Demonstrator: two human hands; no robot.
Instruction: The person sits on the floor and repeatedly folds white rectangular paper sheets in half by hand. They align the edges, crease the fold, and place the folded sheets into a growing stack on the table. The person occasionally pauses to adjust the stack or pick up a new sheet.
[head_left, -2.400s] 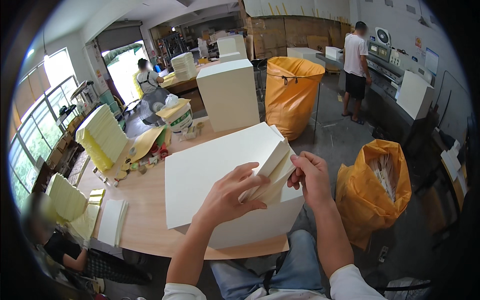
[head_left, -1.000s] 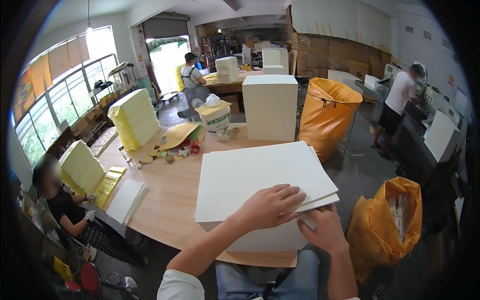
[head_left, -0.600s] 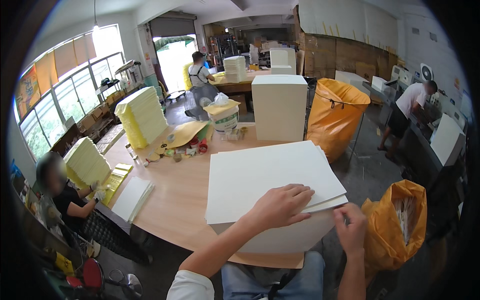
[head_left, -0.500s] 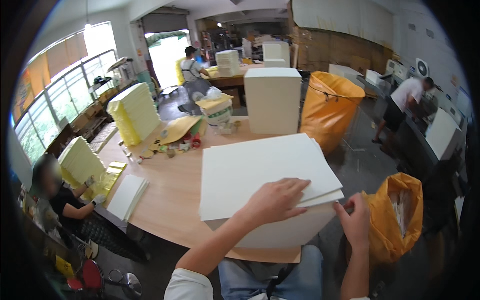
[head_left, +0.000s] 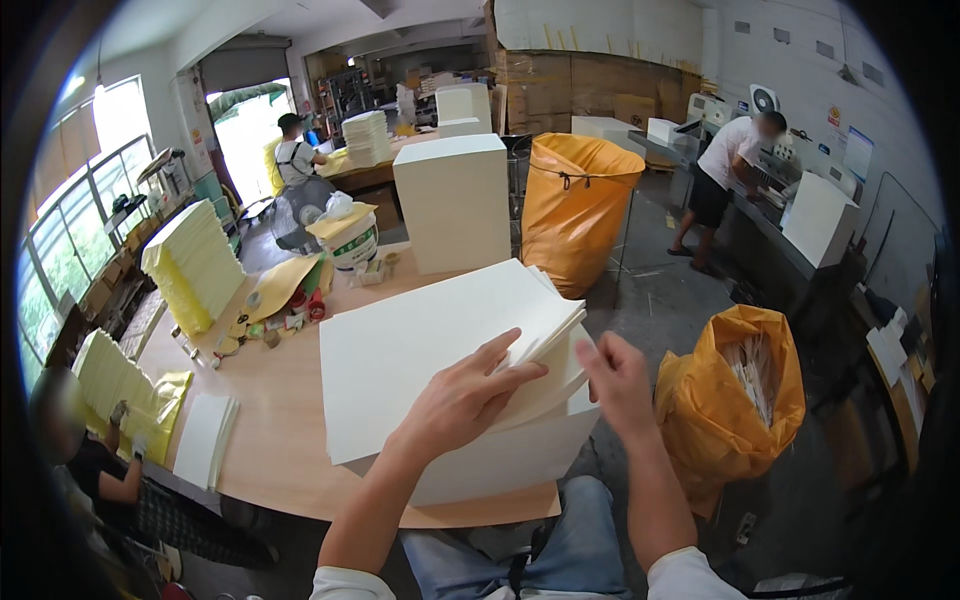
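Several loose white sheets [head_left: 562,318] bend up at the right end of your big stack of white paper [head_left: 410,345], which sits on the worktop [head_left: 275,465] right in front of you. Your left hand [head_left: 465,395] is half open and touches the raised sheets, its fingers spread apart; whatever lies under its palm is hidden, so I can't tell whether it grips the paper or only presses it. Your right hand [head_left: 610,380] is loosely curled at their right edges, the thumb toward the paper. It is a little blurred and its fingertips are hard to make out, so I can't say whether it has hold of anything.

Your stack covers the lower front of the tall white block [head_left: 452,210] behind it. To your right, the nearer orange bag [head_left: 700,440] shows pale strips [head_left: 752,375] at its mouth; how deep they go is hidden. At far left, a co-worker [head_left: 105,485] is partly lost in the dark rim, and that person's gloved hands are blurred near the yellow wrapping [head_left: 165,405].
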